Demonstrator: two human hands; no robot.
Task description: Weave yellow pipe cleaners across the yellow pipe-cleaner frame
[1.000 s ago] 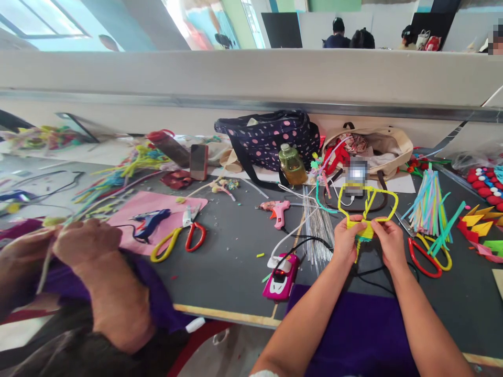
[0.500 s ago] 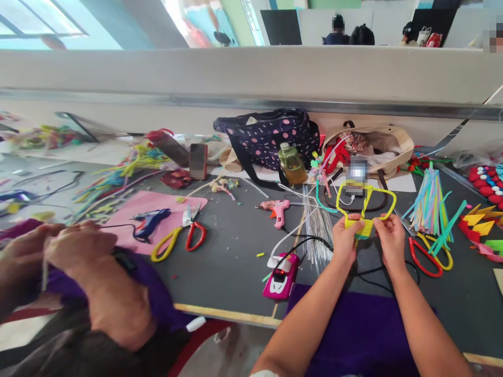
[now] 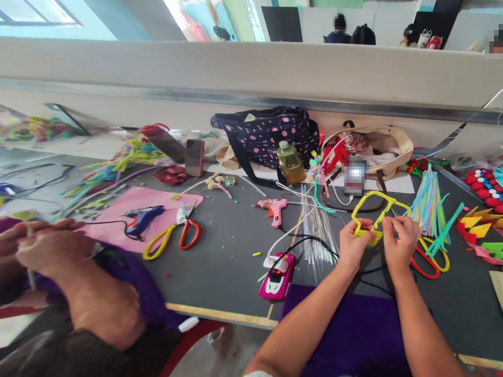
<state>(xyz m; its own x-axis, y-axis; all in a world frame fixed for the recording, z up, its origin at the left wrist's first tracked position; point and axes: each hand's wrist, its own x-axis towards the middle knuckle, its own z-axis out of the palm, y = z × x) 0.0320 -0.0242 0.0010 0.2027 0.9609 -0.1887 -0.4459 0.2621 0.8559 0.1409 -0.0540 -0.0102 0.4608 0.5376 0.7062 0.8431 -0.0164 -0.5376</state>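
A yellow pipe-cleaner piece with looped strands is held up over the dark table's right part. My left hand is closed on its lower left side, thumb over the woven part. My right hand pinches the piece at its right side, close to my left hand. Behind it lies a phone with a white cable, its screen blurred. Red-and-yellow scissors lie just right of my right hand, beside a bundle of pastel pipe cleaners.
A pink glue gun, thin wires and a magenta power strip lie left of my arms. Behind stand a bottle and a dark bag. At left, a co-worker's hands work near other scissors.
The yellow piece has tilted and shifted right with both my hands. My right hand has turned, its fingers now higher. The co-worker's hands have moved left in the view.
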